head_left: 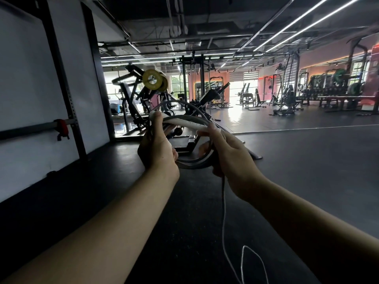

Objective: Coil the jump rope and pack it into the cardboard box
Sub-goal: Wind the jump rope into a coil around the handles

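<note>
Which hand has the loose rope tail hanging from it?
The right hand: the uncoiled rope tail drops from it to the floor. The left hand grips only the coil.

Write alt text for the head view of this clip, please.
Both hands hold a partly coiled jump rope at chest height: the left hand and right hand grip its loops, while a loose tail hangs to the dark gym floor. Weight machines stand behind; no box is visible.

Single head-worn wide-angle view, facing forward and slightly down, close over both forearms, left hand [158, 148] and right hand [227, 154] near centre, gym floor [307, 160] stretching beyond
</note>
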